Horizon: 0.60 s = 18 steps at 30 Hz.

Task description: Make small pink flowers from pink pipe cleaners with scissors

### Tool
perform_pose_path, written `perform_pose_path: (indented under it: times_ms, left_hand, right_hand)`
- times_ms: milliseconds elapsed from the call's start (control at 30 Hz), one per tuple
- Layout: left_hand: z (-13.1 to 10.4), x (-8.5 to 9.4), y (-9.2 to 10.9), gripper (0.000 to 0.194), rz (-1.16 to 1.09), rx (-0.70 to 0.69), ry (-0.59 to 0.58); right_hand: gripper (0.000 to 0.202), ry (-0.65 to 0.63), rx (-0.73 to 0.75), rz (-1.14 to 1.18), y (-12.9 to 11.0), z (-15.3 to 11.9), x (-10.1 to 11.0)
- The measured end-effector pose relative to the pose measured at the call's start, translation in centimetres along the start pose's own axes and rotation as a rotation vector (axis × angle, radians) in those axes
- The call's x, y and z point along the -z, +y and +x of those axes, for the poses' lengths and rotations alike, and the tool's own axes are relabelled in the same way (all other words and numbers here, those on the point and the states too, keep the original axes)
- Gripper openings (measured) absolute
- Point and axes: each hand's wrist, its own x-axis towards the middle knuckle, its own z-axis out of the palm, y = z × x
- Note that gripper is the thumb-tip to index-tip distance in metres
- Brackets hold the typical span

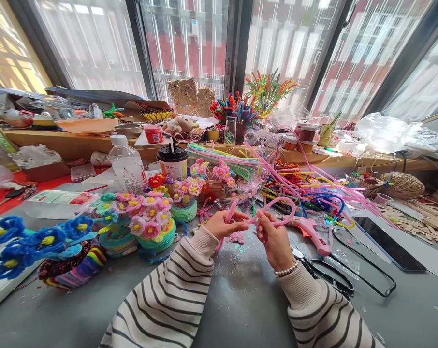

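A pink pipe cleaner (290,205) is stretched between my two hands above the middle of the grey table, bent into a loop at its right side. My left hand (221,224) is closed on it, and one end sticks up past the fingers. The fingertips of my right hand (273,237) pinch it just below the loop. Below and between the hands lies a small pink fuzzy piece (235,237) among scattered glitter. To the right rest a pink glue gun (309,232) and black-handled scissors (331,275), close to my right wrist.
Pots of pipe-cleaner flowers (152,217) and a rainbow pot with blue flowers (74,261) stand at left. Behind them are a water bottle (126,166) and a lidded cup (171,164). Loose pipe cleaners (335,188) are heaped at back right, near a phone (387,244) and twine (402,185).
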Motion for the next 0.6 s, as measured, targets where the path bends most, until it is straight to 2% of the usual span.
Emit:
perform_pose_path:
  times_ms: [133,400,600]
  left_hand:
    - [-0.07,-0.08,-0.24,0.022,0.011,-0.026,-0.055]
    - [-0.24,0.00,-0.13,0.025,0.016,0.024,-0.080]
    - [-0.40,0.05,0.31,0.024,0.023,0.032,-0.120]
  right_hand:
    - [0.018,-0.002,-0.014,-0.021,0.24,-0.13,0.00]
    - [0.020,-0.032,-0.046,-0.008,0.09,-0.29,-0.25]
    - [0.018,-0.131,-0.047,0.006,0.09,-0.35,-0.18]
